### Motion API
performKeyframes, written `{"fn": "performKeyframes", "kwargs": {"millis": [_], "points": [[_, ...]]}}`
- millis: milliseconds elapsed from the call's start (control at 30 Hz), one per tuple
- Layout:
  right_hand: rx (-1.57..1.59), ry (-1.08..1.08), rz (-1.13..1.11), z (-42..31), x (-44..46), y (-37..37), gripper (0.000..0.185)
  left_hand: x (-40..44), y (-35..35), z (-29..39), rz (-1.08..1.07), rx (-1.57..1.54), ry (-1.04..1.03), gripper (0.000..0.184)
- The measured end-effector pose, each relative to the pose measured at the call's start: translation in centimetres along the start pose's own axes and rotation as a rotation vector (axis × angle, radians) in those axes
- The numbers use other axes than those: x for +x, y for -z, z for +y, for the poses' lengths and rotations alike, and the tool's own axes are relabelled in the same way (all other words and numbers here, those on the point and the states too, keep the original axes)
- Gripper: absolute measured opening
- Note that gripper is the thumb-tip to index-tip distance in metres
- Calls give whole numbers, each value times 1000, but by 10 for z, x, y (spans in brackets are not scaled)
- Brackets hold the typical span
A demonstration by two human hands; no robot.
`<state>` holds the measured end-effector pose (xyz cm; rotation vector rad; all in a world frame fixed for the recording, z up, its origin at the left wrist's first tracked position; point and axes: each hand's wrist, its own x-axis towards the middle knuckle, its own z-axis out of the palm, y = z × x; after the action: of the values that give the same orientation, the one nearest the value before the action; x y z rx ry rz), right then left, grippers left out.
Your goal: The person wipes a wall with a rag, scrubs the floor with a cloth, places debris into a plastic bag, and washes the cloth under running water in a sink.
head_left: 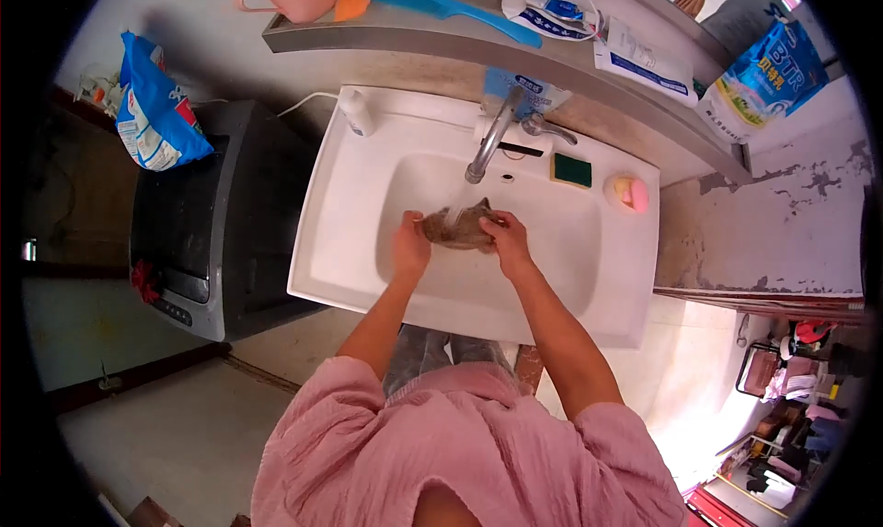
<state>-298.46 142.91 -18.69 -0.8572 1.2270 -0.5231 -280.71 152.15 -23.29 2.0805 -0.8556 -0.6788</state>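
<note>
A wet brown cloth-like item (458, 229) is stretched between my two hands over the basin of the white sink (345, 223). My left hand (410, 244) grips its left end, fingers closed. At its right end, my right hand (508, 237) pinches the edge between thumb and fingers. Water runs from the metal faucet (497, 136) onto the item's upper middle part. The underside of the item and some of my fingertips are hidden.
Behind the basin lie a green sponge (571, 170) and pink soap (631, 194); a white bottle (356, 113) stands back left. A shelf (386, 36) with a blue comb (451, 8) overhangs the back. The dark washing machine (221, 223) is left.
</note>
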Motion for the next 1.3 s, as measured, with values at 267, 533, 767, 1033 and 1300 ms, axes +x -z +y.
{"fn": "performKeyframes", "kwargs": {"millis": [267,533,767,1033,1300], "points": [[-553,392,-144,-16,-27,-18,12,-12,5,50,-447,-87,-441,42],[-209,188,-120,-35,-17,33,38,4,-4,16,-427,-683,149,24],[821,-252,-697,58,28,14,38,-75,-34,73,-303,-341,-518,24],[52,-138,-133,-3,-20,-61,29,34,6,24,67,221,-319,11],[-910,119,-345,58,64,-4,31,33,32,2,-196,1085,-818,14]]}}
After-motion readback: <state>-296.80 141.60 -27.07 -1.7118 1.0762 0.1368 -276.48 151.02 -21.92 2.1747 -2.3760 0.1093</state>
